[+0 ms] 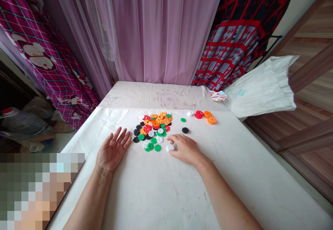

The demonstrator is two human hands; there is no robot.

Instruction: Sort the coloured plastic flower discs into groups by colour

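My left hand [113,149] rests palm up on the white-covered table, its fingers stretched out beside a heap of notched plastic discs [155,123] in orange, red, green, black and white. Right of the heap's near end, my right hand [185,148] curls its thumb and fingers around a white notched disc [170,147]. Whether more than one white disc is in that grip I cannot tell. Just beyond this hand lies a black disc [185,130], with a green disc [183,120] farther back. A bit of red [195,142] shows from behind the knuckles, mostly hidden.
Small stacks stand at the far right: white [190,113], red [199,114] and two orange [211,120]. Behind them are a patterned paper piece [218,96] and a white bag [262,88] at the table's right edge. A purple curtain [158,32] hangs behind the table [145,195].
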